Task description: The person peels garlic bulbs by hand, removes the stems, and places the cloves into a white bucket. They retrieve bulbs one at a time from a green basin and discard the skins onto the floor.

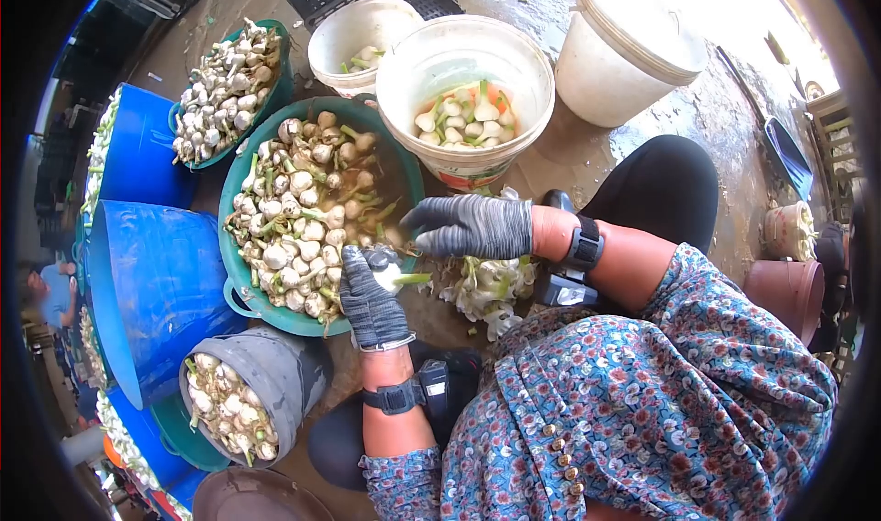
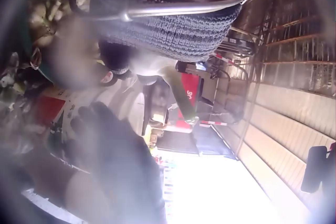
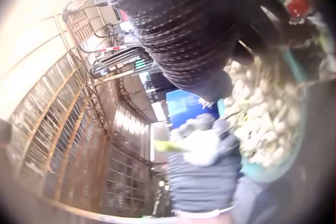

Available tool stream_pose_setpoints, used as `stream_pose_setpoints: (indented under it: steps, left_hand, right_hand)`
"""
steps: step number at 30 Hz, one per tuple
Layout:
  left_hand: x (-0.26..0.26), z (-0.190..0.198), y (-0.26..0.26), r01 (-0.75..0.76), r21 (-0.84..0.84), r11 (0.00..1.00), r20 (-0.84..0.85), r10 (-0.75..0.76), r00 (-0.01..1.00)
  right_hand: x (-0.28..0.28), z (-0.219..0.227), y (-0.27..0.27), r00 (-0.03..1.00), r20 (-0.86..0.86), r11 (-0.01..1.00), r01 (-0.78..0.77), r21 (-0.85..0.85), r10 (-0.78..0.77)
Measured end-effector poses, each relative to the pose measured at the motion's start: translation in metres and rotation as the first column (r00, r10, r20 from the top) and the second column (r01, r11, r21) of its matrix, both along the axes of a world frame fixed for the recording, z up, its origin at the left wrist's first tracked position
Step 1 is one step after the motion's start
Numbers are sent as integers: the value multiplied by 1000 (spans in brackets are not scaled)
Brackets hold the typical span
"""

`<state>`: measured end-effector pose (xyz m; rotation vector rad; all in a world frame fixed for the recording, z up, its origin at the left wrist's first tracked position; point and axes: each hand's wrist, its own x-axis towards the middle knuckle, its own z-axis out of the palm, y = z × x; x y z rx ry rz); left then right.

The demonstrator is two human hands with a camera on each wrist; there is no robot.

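Observation:
In a grey knit glove, my left hand [image 1: 374, 305] grips a white garlic bulb [image 1: 390, 275] whose short green stem points right. The right wrist view shows the same bulb [image 3: 202, 148] lying in the curled fingers. My right hand [image 1: 473, 227], gloved alike, is just above and to the right, its fingers stretched out leftward with nothing in them. Both hands are over the near right rim of a green tub [image 1: 231, 236] full of unpeeled garlic, partly in brownish water. Stripped garlic skins [image 1: 496, 291] lie heaped beneath my right hand.
Ahead stands a white bucket [image 1: 541, 89] with cleaned bulbs, beside a smaller white bucket [image 1: 321, 53] and a lidded one [image 1: 606, 62]. Blue barrels [image 1: 161, 291], a second garlic tub [image 1: 286, 71] and a grey bucket [image 1: 303, 369] crowd the left. A dustpan [image 1: 787, 154] lies right.

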<state>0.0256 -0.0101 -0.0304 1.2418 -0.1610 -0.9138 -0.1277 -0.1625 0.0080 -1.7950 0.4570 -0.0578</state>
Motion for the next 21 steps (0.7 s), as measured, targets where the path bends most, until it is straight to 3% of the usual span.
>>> stream_pose_setpoints:
  steps: [2,3,4,6,7,8,9,10,11,12,13,14,16,17,18,19,20,21]
  left_hand:
    - [8,-17,0,-12,71,997,-44,15,999]
    - [9,-19,0,-24,145,989,-83,36,996]
    - [10,-22,-1,-26,147,989,-83,38,996]
    - [9,-22,-6,-36,310,950,-20,45,999]
    - [8,-19,-3,-40,313,949,-22,49,999]
    - [3,-4,-2,-12,172,985,-144,37,989]
    - [-1,13,-2,1,23,1000,-260,5,966]
    - [-3,25,-4,-1,-133,991,-364,-48,930]
    - [-3,31,-1,51,-213,976,-410,-136,902]
    - [-6,35,1,55,-218,974,-410,-143,901]
    - [-9,38,3,263,-85,961,-103,-271,957]
    - [-11,39,5,407,106,907,192,-421,887]
    - [-7,35,8,459,46,887,120,-461,879]
    - [-6,32,7,451,147,880,287,-475,832]
    - [-6,31,6,423,245,872,441,-489,753]
    - [-6,31,6,413,240,879,445,-477,758]
    - [-6,30,5,414,239,878,446,-478,757]
    - [-5,27,5,396,281,874,486,-486,726]
  right_hand:
    - [4,33,22,995,-49,994,-88,62,91]
    - [4,39,32,997,-48,993,-60,-102,55]
    - [6,28,38,997,-48,993,-62,-100,57]
    - [10,-1,48,996,88,938,56,-341,-27]
    - [9,-6,50,991,129,928,68,-366,-22]
    - [10,-5,50,992,126,930,64,-362,-19]
    - [12,-3,49,992,18,990,123,-75,-122]
    - [13,-1,45,975,-113,956,210,205,-190]
    - [15,-9,41,967,-64,891,251,379,-246]
    - [13,-15,36,966,-63,891,256,374,-251]
    - [11,-13,31,959,-65,861,276,427,-275]
    - [11,-11,28,952,-67,827,293,480,-298]
    - [9,-8,26,947,-71,785,301,542,-314]
    - [8,-6,27,941,95,916,288,281,-325]
    - [7,-3,27,925,255,956,294,-9,-282]
    - [5,1,25,937,252,936,293,-193,-241]
    - [4,2,25,937,252,936,295,-194,-243]
    - [4,3,25,935,280,906,301,-298,-219]
